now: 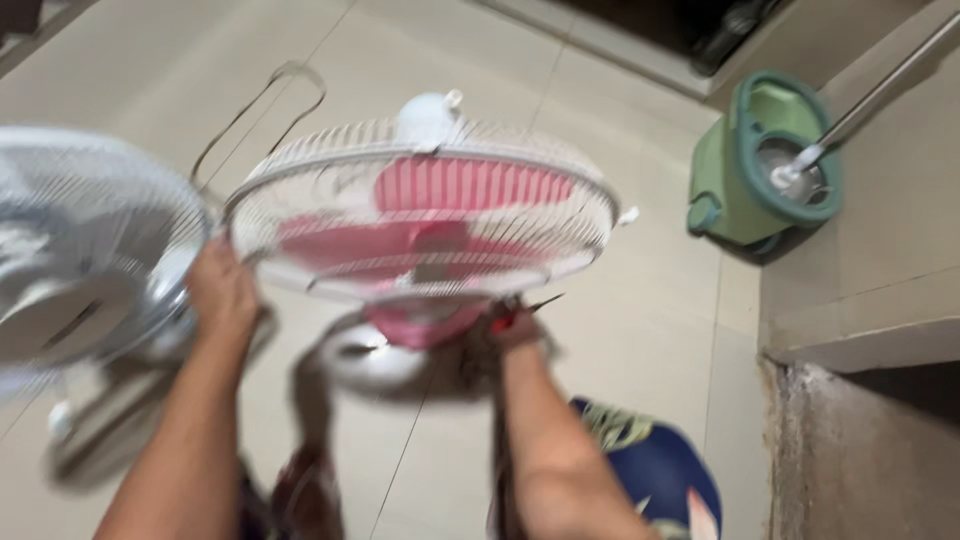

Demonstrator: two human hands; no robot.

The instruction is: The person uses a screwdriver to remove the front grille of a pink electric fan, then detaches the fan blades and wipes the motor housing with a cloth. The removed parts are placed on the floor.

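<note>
2 hands hold the pink fan (420, 215) at frame centre: left hand (222, 290) grips its cage rim, right hand (515, 325) closes on a red-handled tool (525, 310) beneath. The tilted fan could slip and strike the grey fan (85, 250) at left.

fan guard (300, 190): we see white wire, fine ribs fanning out from the middle
fan blades (340, 243): we see pink behind the wires
fan motor housing (470, 185): pink, ribbed with upright lines
fan on the left (70, 230): we see pale grey-white, a ribbed grille
mop bucket (725, 190): green at far right, silver basket inside
floor (650, 330): we see cream tiles with thin dark joints
garment (650, 465): dark blue, pale leafy print
</note>
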